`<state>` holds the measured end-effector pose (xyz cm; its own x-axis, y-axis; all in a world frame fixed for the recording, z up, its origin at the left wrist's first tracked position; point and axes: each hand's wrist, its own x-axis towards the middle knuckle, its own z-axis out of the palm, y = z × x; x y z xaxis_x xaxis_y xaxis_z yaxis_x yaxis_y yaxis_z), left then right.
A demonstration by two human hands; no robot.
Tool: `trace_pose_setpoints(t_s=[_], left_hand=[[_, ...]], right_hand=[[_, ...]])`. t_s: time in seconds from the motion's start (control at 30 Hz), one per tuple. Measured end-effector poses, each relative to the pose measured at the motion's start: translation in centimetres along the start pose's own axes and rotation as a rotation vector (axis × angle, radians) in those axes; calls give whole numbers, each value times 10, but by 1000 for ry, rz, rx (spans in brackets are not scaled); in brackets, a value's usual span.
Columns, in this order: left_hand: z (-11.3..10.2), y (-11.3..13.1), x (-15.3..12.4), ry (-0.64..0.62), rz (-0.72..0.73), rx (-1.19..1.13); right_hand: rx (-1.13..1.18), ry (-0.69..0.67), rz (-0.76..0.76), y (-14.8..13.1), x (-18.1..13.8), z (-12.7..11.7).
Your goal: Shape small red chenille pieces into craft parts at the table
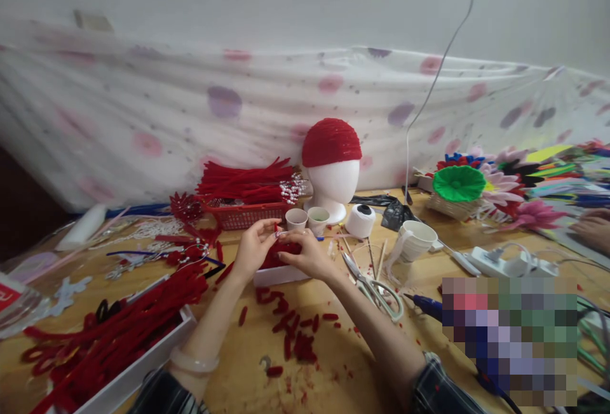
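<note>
Both of my hands are together above a small white box [280,278] that holds red fuzzy pieces. Between the thumb and fingers of my left hand [255,249] a small red fuzzy piece [276,227] sticks up. My right hand [307,255] is beside it, its fingers bent inward and close to the left fingertips; what they pinch, if anything, is too small to make out. Short cut red fuzzy pieces [302,345] lie scattered on the wooden table [238,363] in front of the box.
A white box of long red chenille stems [157,312] lies left. Behind stand a red basket [248,217], two paper cups [296,218], a foam head [333,185] with a red cap and a thread spool [360,221]. Scissors [374,287], a mug [414,241] and a power strip [495,261] are right.
</note>
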<state>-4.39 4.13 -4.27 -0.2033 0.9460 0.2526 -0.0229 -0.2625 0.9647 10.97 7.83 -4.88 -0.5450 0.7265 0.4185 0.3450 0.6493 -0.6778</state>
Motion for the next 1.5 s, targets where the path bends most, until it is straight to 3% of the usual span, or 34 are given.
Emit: trace_pose_setpoints(t_s=[0.17,0.33,0.47,0.67,0.8,0.93,1.0,1.2,1.5], left_hand=[[5,5,-2,74,23,-73],[3,16,-6,133,25,-135],[3,20,-14,127,-26,-92],[17,29,-36,41,21,38],[23,33,-56,-28,49,89],[18,25,-79,-216,6,52],[16,20,-88,-258,-3,63],[14,15,-96,-165,124,340],[15,17,-96,-119,-80,-52]], right_hand=[[6,60,-4,5,1,12],[-84,146,52,5,1,7],[108,255,109,-12,-5,-8],[623,-63,250,-28,-29,-19],[873,-86,375,-24,-43,-13],[1108,-81,486,-23,-55,-7],[1156,-109,523,-24,-59,-4],[1190,-132,528,-26,-65,3],[1131,-142,513,-24,-65,0]])
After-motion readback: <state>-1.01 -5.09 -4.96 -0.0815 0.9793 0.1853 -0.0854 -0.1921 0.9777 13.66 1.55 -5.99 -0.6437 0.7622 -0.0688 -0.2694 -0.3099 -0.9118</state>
